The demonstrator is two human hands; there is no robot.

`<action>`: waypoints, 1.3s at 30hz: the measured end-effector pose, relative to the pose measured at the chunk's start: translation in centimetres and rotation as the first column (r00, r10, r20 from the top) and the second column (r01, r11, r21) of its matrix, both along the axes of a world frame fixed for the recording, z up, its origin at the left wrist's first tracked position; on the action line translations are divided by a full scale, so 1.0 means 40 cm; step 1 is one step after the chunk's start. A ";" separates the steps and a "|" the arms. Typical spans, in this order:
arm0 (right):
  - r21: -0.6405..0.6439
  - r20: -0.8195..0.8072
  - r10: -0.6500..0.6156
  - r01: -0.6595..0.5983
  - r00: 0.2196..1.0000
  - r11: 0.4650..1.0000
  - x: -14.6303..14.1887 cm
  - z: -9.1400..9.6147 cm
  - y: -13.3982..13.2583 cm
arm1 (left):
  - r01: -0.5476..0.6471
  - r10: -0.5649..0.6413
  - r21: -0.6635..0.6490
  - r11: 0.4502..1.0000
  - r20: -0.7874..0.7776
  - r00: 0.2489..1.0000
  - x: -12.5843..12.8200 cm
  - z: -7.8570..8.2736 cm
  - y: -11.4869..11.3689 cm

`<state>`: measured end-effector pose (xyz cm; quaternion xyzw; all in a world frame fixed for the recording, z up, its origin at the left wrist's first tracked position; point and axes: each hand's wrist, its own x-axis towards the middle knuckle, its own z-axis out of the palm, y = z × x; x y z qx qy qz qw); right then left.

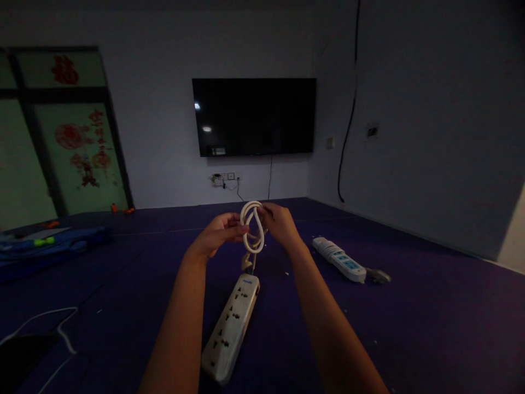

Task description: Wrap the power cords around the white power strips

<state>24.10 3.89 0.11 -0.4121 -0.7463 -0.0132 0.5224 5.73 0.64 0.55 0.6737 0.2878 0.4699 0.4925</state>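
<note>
At far left a crumpled blue fabric bundle [53, 243] lies on the dark purple floor [410, 317], with a thin white wire [61, 323] curling nearer the camera. The left hand [221, 232] is raised over the floor, its grip pinching the left side of a cream cord [251, 230] wound into loops. The cord hangs down to a long cream plastic power strip [232, 328] lying flat between the forearms. The right hand [281, 221] has its grip pinched on the top right of the loops. Further right lies a white power strip with blue switches [339, 259]. A black wall-mounted television [254, 116] hangs behind.
</note>
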 end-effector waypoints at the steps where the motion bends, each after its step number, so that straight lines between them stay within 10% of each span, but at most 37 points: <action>1: 0.005 0.019 -0.023 0.023 1.000 1.000 -0.002 0.002 -0.003 | -0.021 0.021 0.002 1.000 0.000 1.000 0.003 0.003 -0.002; 27: 0.012 0.157 -0.206 0.207 0.966 0.978 -0.015 0.008 -0.015 | -0.422 0.423 -0.042 0.905 0.001 0.906 0.048 0.001 0.018; 39: -0.040 0.048 -0.194 0.196 0.980 0.980 -0.010 -0.012 0.008 | -0.028 0.025 -0.042 0.999 -0.081 0.996 0.017 0.010 -0.009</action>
